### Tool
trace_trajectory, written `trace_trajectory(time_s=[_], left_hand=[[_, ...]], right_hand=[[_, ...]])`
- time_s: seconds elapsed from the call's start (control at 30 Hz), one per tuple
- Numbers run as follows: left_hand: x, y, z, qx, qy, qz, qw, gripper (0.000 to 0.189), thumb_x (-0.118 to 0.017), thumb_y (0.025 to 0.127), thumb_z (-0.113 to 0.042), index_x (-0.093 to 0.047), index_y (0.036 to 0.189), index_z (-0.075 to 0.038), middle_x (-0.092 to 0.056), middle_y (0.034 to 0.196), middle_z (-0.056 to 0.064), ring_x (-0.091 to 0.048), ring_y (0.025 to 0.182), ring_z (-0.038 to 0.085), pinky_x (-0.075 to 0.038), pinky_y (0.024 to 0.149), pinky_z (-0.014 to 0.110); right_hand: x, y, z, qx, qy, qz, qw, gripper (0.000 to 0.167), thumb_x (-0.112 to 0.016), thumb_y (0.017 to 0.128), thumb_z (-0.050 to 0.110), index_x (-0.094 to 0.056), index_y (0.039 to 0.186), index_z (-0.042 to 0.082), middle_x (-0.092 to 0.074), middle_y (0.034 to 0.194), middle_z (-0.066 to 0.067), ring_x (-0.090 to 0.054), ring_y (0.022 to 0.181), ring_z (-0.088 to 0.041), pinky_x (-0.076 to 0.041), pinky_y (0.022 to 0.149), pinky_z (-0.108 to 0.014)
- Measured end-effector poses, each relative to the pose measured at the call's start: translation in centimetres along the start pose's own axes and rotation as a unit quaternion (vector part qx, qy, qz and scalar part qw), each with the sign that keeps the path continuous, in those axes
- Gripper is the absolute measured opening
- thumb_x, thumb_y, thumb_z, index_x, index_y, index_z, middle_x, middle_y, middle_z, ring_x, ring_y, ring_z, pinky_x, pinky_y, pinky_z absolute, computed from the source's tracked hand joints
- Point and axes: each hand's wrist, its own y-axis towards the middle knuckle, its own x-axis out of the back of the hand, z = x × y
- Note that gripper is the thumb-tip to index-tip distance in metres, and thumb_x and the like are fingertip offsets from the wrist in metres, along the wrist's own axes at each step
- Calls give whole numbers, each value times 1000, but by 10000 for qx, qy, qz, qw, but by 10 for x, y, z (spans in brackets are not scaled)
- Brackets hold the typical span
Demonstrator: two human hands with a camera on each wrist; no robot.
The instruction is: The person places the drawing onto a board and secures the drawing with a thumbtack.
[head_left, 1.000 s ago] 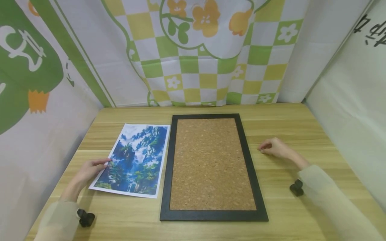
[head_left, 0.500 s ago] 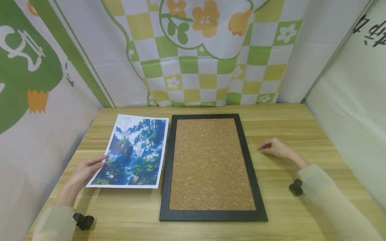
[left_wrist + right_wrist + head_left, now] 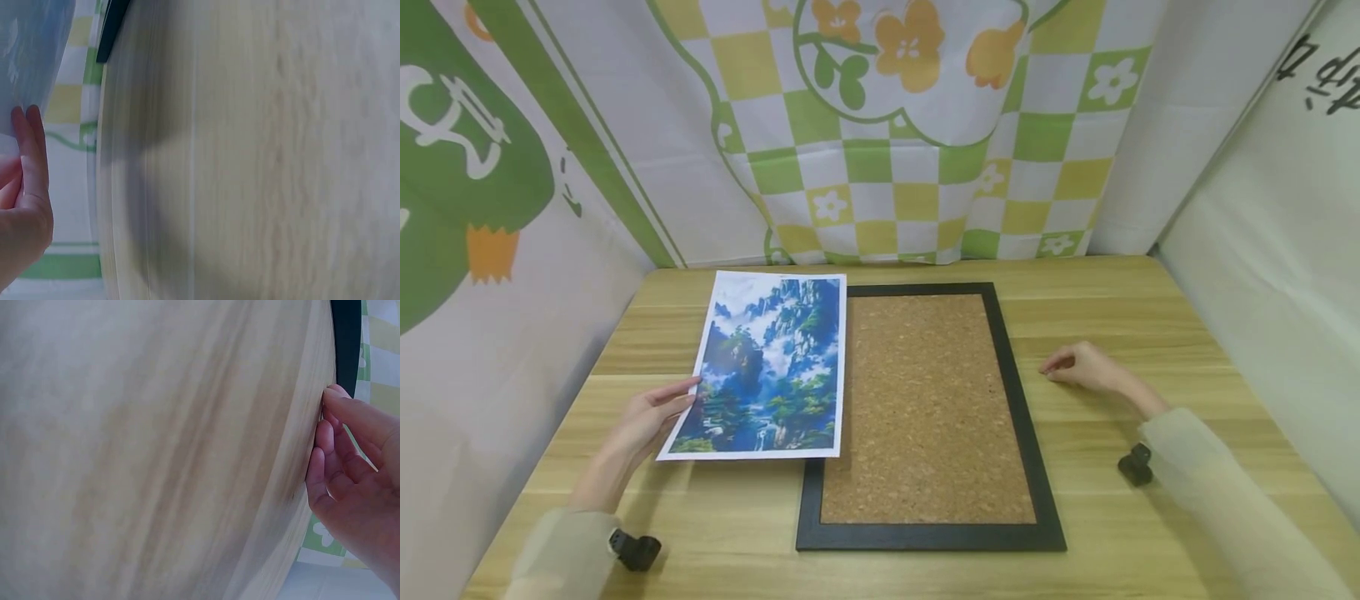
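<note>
A printed landscape picture (image 3: 767, 367) of blue mountains and green trees hangs tilted above the table, its right edge overlapping the left side of a black-framed cork board (image 3: 932, 417). My left hand (image 3: 651, 417) pinches the sheet's left edge between thumb and fingers. In the left wrist view the sheet (image 3: 31, 50) shows only in part, at the upper left. To the right of the board, my right hand (image 3: 1086, 368) rests at the tabletop with loosely bent fingers. The right wrist view shows its thumb and forefinger tips close together, with nothing plainly seen between them.
The wooden table (image 3: 715, 533) carries the board flat near its middle. A checked, flowered cloth (image 3: 917, 200) hangs behind the table's far edge, with a white printed cloth (image 3: 1277, 250) at the right. Small black cameras (image 3: 636, 550) sit on both wrists.
My left hand has lifted the picture off the table and carried it right, so it now overlaps the board's left side. My right hand and the board have stayed in place.
</note>
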Motion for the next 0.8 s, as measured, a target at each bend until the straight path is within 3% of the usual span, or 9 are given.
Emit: trace_trajectory(time_s=[0.13, 0.23, 0.37, 0.57, 0.8], left_hand=[[-18, 4, -5, -123, -79, -17, 9999, 53, -57, 87, -27, -40, 133, -7, -23, 143, 15, -25, 128, 28, -23, 103, 38], [-31, 10, -3, -306, -258, -71, 9992, 47, -60, 85, -25, -48, 128, -9, -35, 138, 14, -43, 118, 19, -33, 98, 32], [-48, 19, 5, -493, -698, -143, 9962, 39, -65, 80, -24, -59, 117, -13, -52, 124, 7, -57, 93, 4, -46, 80, 18], [-80, 24, 2, -428, -806, -158, 9957, 48, -67, 78, -28, -56, 120, -8, -46, 130, 12, -55, 100, 5, -43, 85, 19], [-122, 7, -26, -257, -654, -248, 9972, 37, -54, 86, -7, -51, 122, 0, -43, 132, 14, -54, 102, 14, -42, 89, 28]], right_hand=[[0, 0, 0, -6, 14, 24, 10000, 15, -61, 80, 2, -65, 93, -4, -64, 95, -18, -58, 88, -28, -46, 70, -22], [1, 1, 1, 19, 17, 39, 10000, 15, -60, 80, 2, -65, 93, -4, -64, 95, -19, -58, 88, -29, -46, 70, -22], [1, 1, 2, 14, 69, 87, 9999, 15, -59, 81, 2, -65, 94, -5, -63, 95, -19, -58, 87, -28, -46, 69, -22], [1, 1, 1, -77, 141, 128, 9998, 16, -60, 81, 3, -65, 94, -5, -63, 96, -20, -58, 86, -25, -46, 67, -22], [1, 1, 0, -83, 118, 120, 9998, 16, -60, 81, 4, -65, 94, -4, -63, 96, -20, -58, 86, -25, -47, 68, -23]])
